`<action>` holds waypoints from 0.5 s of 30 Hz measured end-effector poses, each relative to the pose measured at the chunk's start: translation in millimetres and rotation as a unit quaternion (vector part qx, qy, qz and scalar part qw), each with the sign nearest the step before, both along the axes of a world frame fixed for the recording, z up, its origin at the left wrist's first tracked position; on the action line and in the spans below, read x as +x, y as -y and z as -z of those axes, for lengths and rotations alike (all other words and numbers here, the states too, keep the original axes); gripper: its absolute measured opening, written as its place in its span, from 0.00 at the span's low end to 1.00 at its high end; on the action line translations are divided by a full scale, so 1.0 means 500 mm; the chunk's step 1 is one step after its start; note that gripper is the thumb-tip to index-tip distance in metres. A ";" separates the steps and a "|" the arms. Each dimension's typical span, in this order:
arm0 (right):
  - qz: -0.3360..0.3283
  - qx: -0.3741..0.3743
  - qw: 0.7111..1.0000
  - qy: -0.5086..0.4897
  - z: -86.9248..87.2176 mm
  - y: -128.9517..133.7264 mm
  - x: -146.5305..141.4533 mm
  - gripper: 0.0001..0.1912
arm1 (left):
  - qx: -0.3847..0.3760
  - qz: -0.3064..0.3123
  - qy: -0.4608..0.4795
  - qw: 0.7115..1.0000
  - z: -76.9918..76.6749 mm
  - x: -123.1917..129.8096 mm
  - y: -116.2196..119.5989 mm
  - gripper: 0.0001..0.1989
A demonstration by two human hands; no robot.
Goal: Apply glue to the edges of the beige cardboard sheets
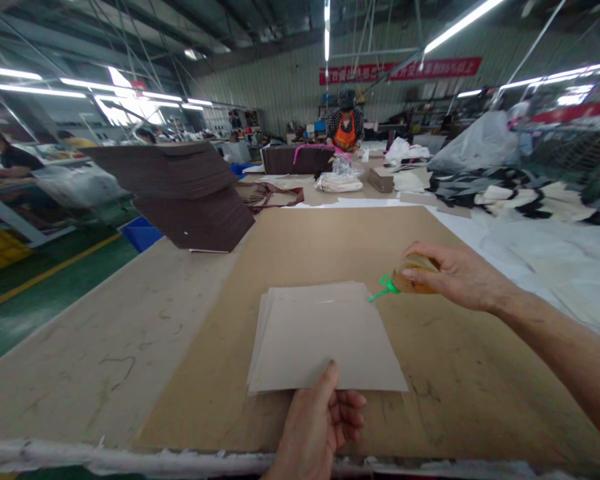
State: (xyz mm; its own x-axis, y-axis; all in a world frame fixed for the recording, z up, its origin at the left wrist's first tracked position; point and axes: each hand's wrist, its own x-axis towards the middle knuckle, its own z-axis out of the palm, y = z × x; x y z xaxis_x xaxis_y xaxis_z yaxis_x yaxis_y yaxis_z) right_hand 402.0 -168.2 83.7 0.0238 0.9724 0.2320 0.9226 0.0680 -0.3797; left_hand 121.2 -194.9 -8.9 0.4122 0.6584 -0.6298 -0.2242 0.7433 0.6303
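Note:
In my right hand (pixel 460 275) is a squeeze glue bottle (pixel 415 275), tipped on its side with amber contents. Its thin green nozzle points down and left, at the far right corner of a small stack of pale grey-beige sheets (pixel 325 340). A short shiny wet line crosses the top sheet near its far edge. My left hand (pixel 323 413) grips the near edge of the stack, thumb on top and fingers curled below the edge. The sheets lie slightly fanned to the left on a large tan board (pixel 205 373).
A tall stack of dark brown pieces (pixel 180 193) stands at the back left of the table. Brown straps (pixel 280 195), white bundles (pixel 340 180) and black and white scraps (pixel 510 193) lie farther back. A co-worker in an orange apron (pixel 346 133) is across the table.

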 end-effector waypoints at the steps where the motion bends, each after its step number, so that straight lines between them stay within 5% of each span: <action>1: -0.010 0.000 1.000 -0.007 -0.001 0.001 -0.002 0.16 | 0.000 0.000 -0.004 1.000 -0.001 0.000 0.000 0.18; 10: -0.111 -0.106 0.986 -0.065 -0.034 0.042 -0.020 0.19 | 0.001 0.003 -0.011 1.000 -0.007 -0.001 0.002 0.19; 15: -0.082 -0.011 0.996 -0.029 -0.017 0.021 -0.016 0.17 | 0.012 0.003 -0.009 1.000 -0.003 -0.002 0.004 0.17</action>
